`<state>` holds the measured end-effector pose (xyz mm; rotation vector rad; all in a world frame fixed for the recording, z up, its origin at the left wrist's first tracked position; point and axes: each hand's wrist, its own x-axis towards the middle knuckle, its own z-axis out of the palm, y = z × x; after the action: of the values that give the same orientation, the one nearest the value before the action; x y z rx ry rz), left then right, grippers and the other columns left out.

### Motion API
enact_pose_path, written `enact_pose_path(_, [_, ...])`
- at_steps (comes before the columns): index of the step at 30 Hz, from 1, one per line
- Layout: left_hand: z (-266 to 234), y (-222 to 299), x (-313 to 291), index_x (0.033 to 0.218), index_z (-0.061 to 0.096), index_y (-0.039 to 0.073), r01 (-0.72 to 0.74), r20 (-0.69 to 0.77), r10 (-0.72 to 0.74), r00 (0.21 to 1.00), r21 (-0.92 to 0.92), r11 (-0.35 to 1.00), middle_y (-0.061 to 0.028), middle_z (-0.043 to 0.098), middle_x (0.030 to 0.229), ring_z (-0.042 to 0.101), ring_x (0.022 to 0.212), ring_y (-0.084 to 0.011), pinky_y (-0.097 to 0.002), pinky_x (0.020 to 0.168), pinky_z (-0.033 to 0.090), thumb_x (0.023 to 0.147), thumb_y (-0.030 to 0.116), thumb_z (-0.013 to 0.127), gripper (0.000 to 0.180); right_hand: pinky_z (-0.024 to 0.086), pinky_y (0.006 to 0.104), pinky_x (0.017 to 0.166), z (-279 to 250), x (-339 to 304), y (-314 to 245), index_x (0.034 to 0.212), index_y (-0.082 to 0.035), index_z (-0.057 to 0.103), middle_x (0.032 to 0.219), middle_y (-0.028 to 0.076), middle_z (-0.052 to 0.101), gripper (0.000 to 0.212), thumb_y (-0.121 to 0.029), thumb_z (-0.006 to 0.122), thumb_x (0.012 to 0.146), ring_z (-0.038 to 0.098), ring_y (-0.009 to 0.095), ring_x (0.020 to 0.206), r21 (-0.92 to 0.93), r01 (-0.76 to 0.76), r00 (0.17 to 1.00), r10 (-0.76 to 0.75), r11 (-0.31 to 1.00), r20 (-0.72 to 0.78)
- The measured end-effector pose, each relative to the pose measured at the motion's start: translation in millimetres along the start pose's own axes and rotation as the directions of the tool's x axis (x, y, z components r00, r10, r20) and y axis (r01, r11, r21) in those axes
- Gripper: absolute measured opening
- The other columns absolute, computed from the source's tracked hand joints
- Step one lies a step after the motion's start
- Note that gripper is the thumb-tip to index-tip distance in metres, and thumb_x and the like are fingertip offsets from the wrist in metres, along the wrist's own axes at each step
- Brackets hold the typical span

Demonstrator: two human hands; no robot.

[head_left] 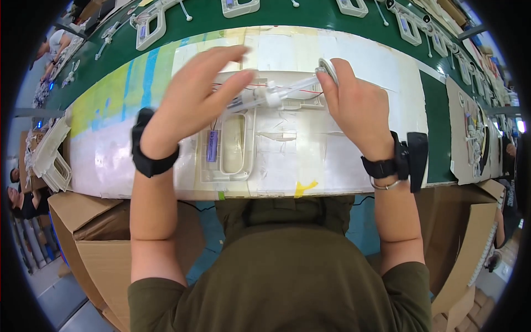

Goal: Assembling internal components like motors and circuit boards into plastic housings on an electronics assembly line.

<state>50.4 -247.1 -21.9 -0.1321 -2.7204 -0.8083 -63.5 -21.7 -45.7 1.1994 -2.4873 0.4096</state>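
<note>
one battery (212, 146) seated; white casing (250, 149) not yet covered, wires (316, 92) exposed. right fingers pinch a round disc (327, 70); left hand (193, 94) blurred, fingers spread, released.

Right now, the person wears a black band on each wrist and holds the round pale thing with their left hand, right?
No: the head view shows the right hand holding the round pale thing. Each wrist does wear a black band.
</note>
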Motion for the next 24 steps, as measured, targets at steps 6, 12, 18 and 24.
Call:
enact_pose_path(6, [19.4, -33.7, -37.5, 0.122, 0.051, 0.001, -0.089, 0.103, 0.044, 0.994, 0.492, 0.866, -0.018, 0.05, 0.127, 0.046, 0.116, -0.0368, -0.0434, 0.094, 0.04, 0.073, 0.047, 0.07, 0.071, 0.047, 0.0419, 0.059, 24.3, -2.2, 24.8, 0.095, -0.001, 0.05, 0.07, 0.021, 0.061, 0.03, -0.03, 0.055, 0.088, 0.061, 0.039, 0.068, 0.455, -0.429, 0.883, 0.257, 0.78, 0.392])
enact_pose_path(12, [33.4, -28.0, -44.5, 0.115, 0.056, -0.002, -0.046, 0.054, 0.026, 0.998, 0.406, 0.913, -0.017, 0.051, 0.124, 0.048, 0.11, -0.0378, -0.0449, 0.092, 0.042, 0.074, 0.047, 0.068, 0.065, 0.047, 0.0438, 0.061, 24.8, -0.2, 20.9, 0.101, 0.0, 0.048, 0.071, 0.024, 0.061, 0.031, -0.027, 0.053, 0.089, 0.061, 0.041, 0.07, 0.392, -0.45, 0.865, 0.284, 0.802, 0.413])
enact_pose_path(18, [38.6, -22.0, -44.6, 0.11, 0.059, -0.002, 0.017, -0.006, -0.016, 1.0, 0.484, 0.875, -0.0142, 0.052, 0.122, 0.049, 0.109, -0.0373, -0.0427, 0.086, 0.045, 0.073, 0.046, 0.069, 0.061, 0.047, 0.0442, 0.052, 41.1, -16.5, 14.5, 0.11, -0.002, 0.049, 0.061, 0.02, 0.059, 0.032, -0.025, 0.055, 0.088, 0.06, 0.039, 0.057, 0.308, -0.308, 0.948, 0.263, 0.9, 0.18])
enact_pose_path(24, [37.6, -15.9, -44.2, 0.107, 0.06, 0.0, 0.058, -0.024, -0.053, 0.998, 0.466, 0.883, -0.0128, 0.052, 0.122, 0.05, 0.106, -0.0366, -0.0406, 0.084, 0.047, 0.068, 0.044, 0.073, 0.06, 0.046, 0.0373, 0.043, 59.6, -27.0, 2.9, 0.111, -0.003, 0.05, 0.057, 0.012, 0.059, 0.032, -0.021, 0.058, 0.086, 0.059, 0.03, 0.048, 0.179, -0.254, 0.961, 0.269, 0.951, -0.064])
